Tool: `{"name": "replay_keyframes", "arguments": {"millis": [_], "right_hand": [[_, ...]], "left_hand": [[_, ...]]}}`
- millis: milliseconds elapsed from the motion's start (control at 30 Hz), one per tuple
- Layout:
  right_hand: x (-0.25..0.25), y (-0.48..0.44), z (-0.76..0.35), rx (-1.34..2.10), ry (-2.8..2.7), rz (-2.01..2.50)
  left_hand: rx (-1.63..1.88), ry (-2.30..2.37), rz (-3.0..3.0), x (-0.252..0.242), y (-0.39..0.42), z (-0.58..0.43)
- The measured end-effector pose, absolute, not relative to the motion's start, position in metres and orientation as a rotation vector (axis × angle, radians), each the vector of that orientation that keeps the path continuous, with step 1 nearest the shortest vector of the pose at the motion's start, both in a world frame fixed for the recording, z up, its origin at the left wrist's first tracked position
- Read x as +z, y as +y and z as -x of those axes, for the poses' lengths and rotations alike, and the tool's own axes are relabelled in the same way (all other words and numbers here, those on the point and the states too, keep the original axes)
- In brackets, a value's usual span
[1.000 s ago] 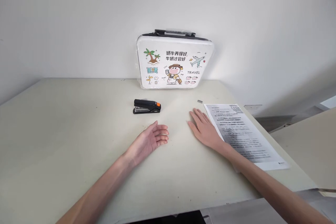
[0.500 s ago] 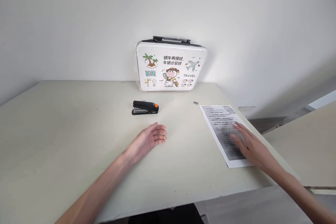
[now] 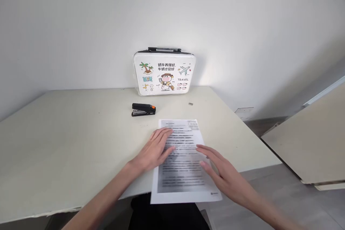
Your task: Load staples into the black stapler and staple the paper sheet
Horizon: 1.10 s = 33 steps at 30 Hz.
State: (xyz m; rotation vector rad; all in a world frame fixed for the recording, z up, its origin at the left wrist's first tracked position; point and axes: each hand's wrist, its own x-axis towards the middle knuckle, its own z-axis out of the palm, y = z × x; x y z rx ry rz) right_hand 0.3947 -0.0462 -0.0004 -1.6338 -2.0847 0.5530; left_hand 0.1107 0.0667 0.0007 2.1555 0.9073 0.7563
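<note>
Fingers (image 3: 165, 137) of the left hand (image 3: 155, 151) lie flat, gripping nothing, on the left edge of the white printed paper sheet (image 3: 183, 172), whose long axis points away across the pale table (image 3: 67, 133), the open right hand (image 3: 225, 176) at its right side.

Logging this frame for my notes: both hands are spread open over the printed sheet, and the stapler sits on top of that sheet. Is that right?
Not quite. The stapler is not on the sheet; it lies on the bare table just beyond it, as the head view shows. The left hand and right hand are spread open over the sheet, as you said.
</note>
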Motion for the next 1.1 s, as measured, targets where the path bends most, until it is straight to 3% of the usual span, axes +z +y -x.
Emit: {"name": "replay_keyframes", "arguments": {"millis": [233,567,1100], "right_hand": [[-0.012,-0.005,-0.409,0.581,-2.046,1.543],[-0.038,0.010,-0.428,0.602,-1.937,1.531],[-0.036,0.010,-0.428,0.640,-1.954,1.527]], "left_hand": [[0.395,1.084,-2.375,-0.005,0.050,-0.061],[0.408,1.652,-2.438,0.001,0.058,0.049],[0.403,1.727,-2.474,-0.024,0.132,0.012]]}}
